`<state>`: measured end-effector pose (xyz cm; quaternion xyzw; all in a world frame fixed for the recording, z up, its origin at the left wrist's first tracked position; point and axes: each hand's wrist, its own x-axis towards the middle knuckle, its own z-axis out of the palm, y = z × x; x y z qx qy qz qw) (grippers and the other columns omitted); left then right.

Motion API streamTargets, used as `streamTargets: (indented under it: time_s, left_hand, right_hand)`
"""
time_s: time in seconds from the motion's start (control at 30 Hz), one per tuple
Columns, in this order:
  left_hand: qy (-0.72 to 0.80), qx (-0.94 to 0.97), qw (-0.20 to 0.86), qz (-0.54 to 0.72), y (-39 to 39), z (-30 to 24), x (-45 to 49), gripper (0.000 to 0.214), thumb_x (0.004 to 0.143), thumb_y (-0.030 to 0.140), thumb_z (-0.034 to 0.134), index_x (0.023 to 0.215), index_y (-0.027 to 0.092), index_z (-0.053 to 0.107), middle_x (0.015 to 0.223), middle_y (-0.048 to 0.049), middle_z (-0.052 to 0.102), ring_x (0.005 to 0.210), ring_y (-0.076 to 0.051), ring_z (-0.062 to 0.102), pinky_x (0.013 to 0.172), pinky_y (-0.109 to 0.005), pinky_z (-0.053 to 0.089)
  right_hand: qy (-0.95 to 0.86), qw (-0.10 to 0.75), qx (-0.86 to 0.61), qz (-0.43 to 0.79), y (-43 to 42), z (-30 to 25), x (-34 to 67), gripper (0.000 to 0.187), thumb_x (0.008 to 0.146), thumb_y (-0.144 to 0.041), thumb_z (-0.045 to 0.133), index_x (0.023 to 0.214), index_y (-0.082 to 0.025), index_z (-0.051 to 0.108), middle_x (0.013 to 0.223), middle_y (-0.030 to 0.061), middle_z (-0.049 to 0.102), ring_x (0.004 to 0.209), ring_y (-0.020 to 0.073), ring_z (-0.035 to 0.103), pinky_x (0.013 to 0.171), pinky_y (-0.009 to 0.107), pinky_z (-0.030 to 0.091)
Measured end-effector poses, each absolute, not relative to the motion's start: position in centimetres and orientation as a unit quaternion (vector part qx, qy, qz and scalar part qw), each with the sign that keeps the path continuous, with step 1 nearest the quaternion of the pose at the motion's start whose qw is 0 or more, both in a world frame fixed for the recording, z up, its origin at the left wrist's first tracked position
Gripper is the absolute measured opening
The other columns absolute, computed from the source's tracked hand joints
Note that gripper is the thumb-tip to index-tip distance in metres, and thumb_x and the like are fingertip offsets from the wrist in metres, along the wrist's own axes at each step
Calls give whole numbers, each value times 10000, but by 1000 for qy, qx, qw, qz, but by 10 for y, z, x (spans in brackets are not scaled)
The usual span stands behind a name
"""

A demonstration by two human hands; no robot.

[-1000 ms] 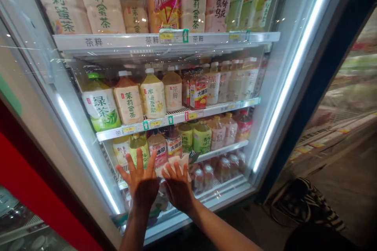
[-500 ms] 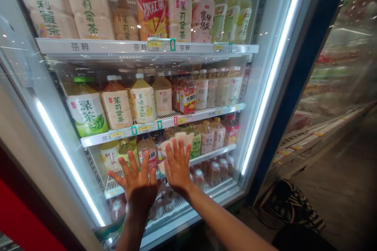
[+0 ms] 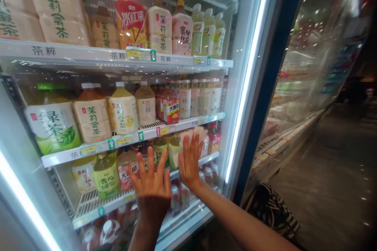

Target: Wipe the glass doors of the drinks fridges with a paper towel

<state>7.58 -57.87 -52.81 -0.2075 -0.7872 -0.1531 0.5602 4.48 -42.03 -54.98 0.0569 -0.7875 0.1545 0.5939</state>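
Head view: I see the left hand (image 3: 153,190) spread wide and empty, the right hand (image 3: 190,166) flat on pale cloth (image 3: 198,130).

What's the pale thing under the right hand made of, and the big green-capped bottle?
The pale sheet looks like matte cloth or paper, thin with an uneven edge; I can't tell which. The green-capped bottle is probably smooth, clear plastic: its shoulder looks see-through.

Glaring white strip lights (image 3: 249,75) down both sides brighten the drinks cooler (image 3: 268,78); small reflections speckle its glass (image 3: 44,63). At right, the floor (image 3: 326,172) lies dim, and the display case (image 3: 294,104) looks blurred.
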Motion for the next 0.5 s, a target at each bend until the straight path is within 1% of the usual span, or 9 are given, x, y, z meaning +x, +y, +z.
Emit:
streamTargets:
  time_s: [0.03, 0.1, 0.2, 0.27, 0.33, 0.43, 0.5]
  left_hand:
    - [-782, -215, 564, -157, -572, -530, 75, 651, 911, 287, 632, 1527, 292, 421, 1667, -103, 248, 1580, -339, 116, 1266, -655, 41]
    - [-776, -231, 565, -161, -559, -533, 73, 656, 908, 281, 625, 1530, 290, 415, 1660, -108, 270, 1580, -329, 121, 1272, -638, 38]
    - [-773, -257, 553, -175, -546, -537, 74, 670, 906, 307, 629, 1535, 320, 398, 1648, -85, 310, 1582, -313, 120, 1275, -634, 31]
    - [-770, -269, 546, -189, -540, -538, 76, 661, 911, 312, 629, 1531, 332, 400, 1646, -70, 320, 1583, -305, 120, 1276, -633, 29]
    - [-770, -268, 543, -202, -537, -538, 77, 652, 919, 301, 618, 1532, 329, 398, 1651, -69, 310, 1585, -301, 116, 1276, -634, 36]
    - [-768, -253, 548, -213, -538, -534, 76, 652, 931, 283, 595, 1543, 326, 374, 1663, -75, 280, 1588, -308, 100, 1267, -656, 47]
    - [-765, -243, 555, -217, -544, -528, 74, 651, 935, 302, 589, 1547, 328, 368, 1676, -77, 248, 1589, -325, 88, 1256, -681, 32]
  right_hand:
    - [-798, 582, 78, 135, -417, -555, 45, 697, 1028, -170, 331, 1647, -235, 17, 1734, 82, 23, 1596, 299, -23, 1257, 672, 53]
    - [-814, 563, 102, 98, -404, -563, 41, 701, 1019, -174, 353, 1648, -242, 51, 1733, 71, 49, 1596, 291, -13, 1266, 654, 71]
    - [-785, 605, 15, 130, -374, -555, 34, 676, 1035, -181, 307, 1647, -253, 28, 1733, 78, 55, 1597, 263, -31, 1263, 655, 99]
    - [-763, 625, -37, 160, -361, -548, 33, 659, 1047, -189, 267, 1645, -248, -1, 1733, 93, 36, 1597, 263, -43, 1251, 675, 105]
    - [-780, 609, -9, 143, -362, -549, 37, 670, 1044, -200, 278, 1644, -245, -19, 1733, 96, 16, 1596, 281, -49, 1245, 689, 106]
    - [-823, 555, 98, 72, -383, -550, 44, 724, 1021, -198, 336, 1642, -259, -31, 1735, 66, 16, 1594, 303, -40, 1248, 688, 99]
    - [-824, 554, 95, 70, -401, -532, 46, 734, 1016, -186, 338, 1642, -262, -38, 1735, 58, 13, 1594, 303, -38, 1249, 686, 105]
